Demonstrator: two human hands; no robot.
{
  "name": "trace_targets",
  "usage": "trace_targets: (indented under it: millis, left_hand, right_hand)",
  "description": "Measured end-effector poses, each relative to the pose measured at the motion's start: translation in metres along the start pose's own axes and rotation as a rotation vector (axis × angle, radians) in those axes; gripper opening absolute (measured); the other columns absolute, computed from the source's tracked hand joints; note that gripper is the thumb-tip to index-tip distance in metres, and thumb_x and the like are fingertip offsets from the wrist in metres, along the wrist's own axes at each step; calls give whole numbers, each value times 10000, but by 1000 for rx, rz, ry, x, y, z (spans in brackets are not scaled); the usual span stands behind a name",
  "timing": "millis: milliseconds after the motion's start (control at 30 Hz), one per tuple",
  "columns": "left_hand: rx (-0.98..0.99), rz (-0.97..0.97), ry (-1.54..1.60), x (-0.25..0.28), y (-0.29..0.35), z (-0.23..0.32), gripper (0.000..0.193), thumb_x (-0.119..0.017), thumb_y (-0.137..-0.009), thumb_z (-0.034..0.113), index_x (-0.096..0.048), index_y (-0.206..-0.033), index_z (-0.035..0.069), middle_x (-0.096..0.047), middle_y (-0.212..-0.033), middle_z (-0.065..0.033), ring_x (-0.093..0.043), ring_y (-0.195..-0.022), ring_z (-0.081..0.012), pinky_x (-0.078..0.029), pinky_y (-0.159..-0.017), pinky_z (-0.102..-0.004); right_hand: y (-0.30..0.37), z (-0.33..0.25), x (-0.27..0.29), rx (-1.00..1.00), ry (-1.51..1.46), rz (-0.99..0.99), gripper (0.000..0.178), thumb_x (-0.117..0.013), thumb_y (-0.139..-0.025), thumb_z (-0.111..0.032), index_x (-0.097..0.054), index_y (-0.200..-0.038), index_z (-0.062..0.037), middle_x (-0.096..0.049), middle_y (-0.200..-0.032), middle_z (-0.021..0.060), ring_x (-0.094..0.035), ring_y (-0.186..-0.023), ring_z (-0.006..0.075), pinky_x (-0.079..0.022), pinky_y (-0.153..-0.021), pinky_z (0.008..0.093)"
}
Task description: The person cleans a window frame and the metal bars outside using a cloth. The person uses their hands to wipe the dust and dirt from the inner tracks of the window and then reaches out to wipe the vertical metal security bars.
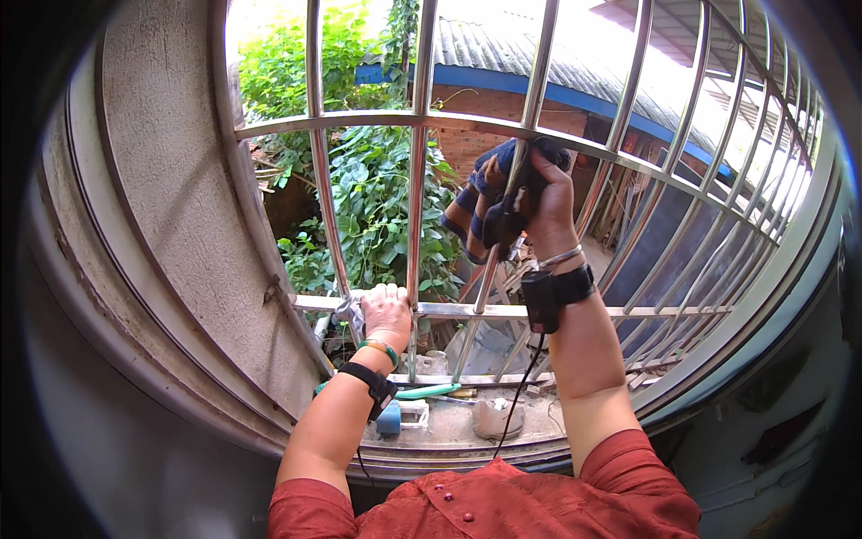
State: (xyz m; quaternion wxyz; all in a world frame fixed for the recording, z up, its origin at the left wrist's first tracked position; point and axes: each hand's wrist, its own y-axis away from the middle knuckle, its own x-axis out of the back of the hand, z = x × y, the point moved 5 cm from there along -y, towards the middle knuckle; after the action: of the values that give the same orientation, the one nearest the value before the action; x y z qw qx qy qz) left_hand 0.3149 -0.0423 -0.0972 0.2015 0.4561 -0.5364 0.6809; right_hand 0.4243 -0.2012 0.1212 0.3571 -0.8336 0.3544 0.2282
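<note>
My right hand is raised and closed on a dark blue and brown striped cloth. The cloth is bunched around an upright metal bar of the window grille, just below its upper crossbar, and part of it hangs past the bar on the left. Lower down, my left hand has its fingers curled over the lower crossbar, beside an upright bar. A pale, crumpled scrap shows at the left edge of that hand; whether the hand grips it is unclear.
On the sill lie a green-handled tool, a blue and white object and a stone-like lump. A rough wall borders the grille on the left. Outside are leafy plants and a corrugated roof. Black cables hang from both wrist straps.
</note>
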Motion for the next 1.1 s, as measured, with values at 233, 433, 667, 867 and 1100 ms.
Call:
trace_targets:
  millis: [233, 433, 667, 867, 1100]
  left_hand:
    - [-8, -18, -31, 1, -1, 0, 146, -474, -755, 197, -538, -877, 150, -503, -884, -28, -459, -940, -209, -323, -804, -401]
    - [26, -141, 4, 6, -2, 0, 187, -478, -753, 183, -536, -924, 137, -505, -931, -30, -451, -977, -213, -327, -839, -385]
    - [-17, 13, -68, 9, 1, -2, 113, -466, -760, 185, -525, -849, 147, -510, -856, -26, -477, -911, -206, -336, -793, -383]
    - [-30, 17, -65, 3, 0, 0, 120, -458, -767, 194, -526, -859, 157, -506, -885, -32, -467, -930, -206, -322, -802, -388]
    - [-10, 29, -39, -2, 2, 0, 118, -476, -752, 200, -548, -839, 165, -528, -852, -30, -491, -892, -218, -344, -758, -414]
  right_hand:
    - [-16, -3, 17, -134, 9, -143, 260, -456, -824, -210, -586, -913, -4, -629, -822, 115, -614, -707, 231, -507, -687, 348]
    - [-39, 10, 38, -234, -86, -288, 271, -487, -787, -255, -588, -877, -21, -624, -742, 92, -609, -641, 199, -511, -585, 306]
    - [-33, 29, 31, -444, 48, -146, 308, -444, -855, -338, -595, -808, -74, -612, -696, 48, -575, -539, 170, -480, -487, 278]
    - [13, 10, 33, 39, -52, 49, 180, -509, -848, -191, -578, -913, -38, -618, -766, 60, -609, -663, 175, -503, -621, 284]
    - [42, 8, -22, 1234, 1402, 509, 491, -754, -637, -236, -523, -981, 27, -539, -960, 174, -521, -899, 349, -415, -799, 389]
